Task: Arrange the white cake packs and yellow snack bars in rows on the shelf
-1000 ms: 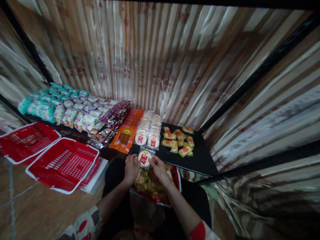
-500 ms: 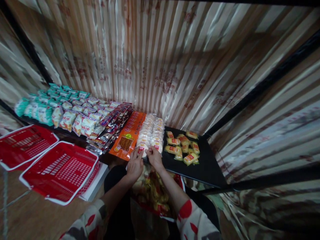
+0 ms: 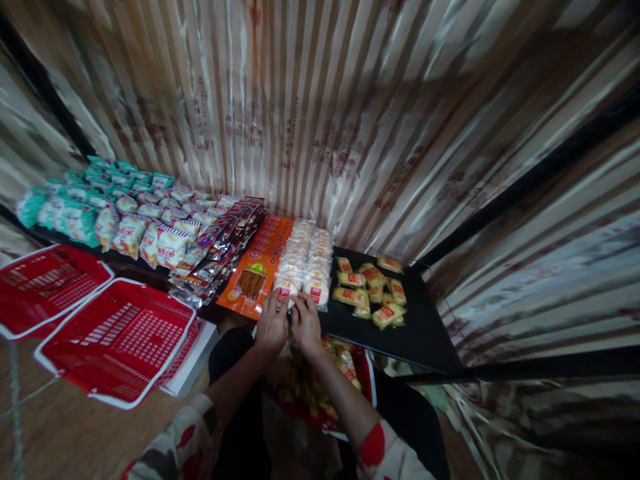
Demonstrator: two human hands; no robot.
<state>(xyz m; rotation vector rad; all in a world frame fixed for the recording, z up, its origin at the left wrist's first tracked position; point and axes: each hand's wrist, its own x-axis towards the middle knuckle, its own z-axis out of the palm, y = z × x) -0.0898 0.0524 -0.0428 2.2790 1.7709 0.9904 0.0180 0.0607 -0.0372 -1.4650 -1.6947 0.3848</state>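
Note:
Two rows of clear-wrapped white round crackers (image 3: 317,263) stand on the black shelf (image 3: 420,340). My left hand (image 3: 273,328) is at the front of the left row, its fingers closed on the left edge of the front cracker packet (image 3: 286,291). Against that packet's right lower edge, my right hand (image 3: 305,327) has its fingers bent and drawn together. The fingertips partly cover the packet. Below my forearms, a red basket (image 3: 371,380) between my knees holds yellow-wrapped snacks (image 3: 347,367).
Left of the crackers lie an orange snack bag (image 3: 257,273), dark foil packets (image 3: 230,233), white striped packets (image 3: 173,247) and teal packets (image 3: 80,220). Several yellow packets (image 3: 387,313) sit to the right. Two red baskets (image 3: 120,340) (image 3: 50,280) rest at lower left.
My right hand has shifted slightly left and down, off the right row's front packet, whose label now shows fully. My left hand stays at the left row. The view has shifted slightly.

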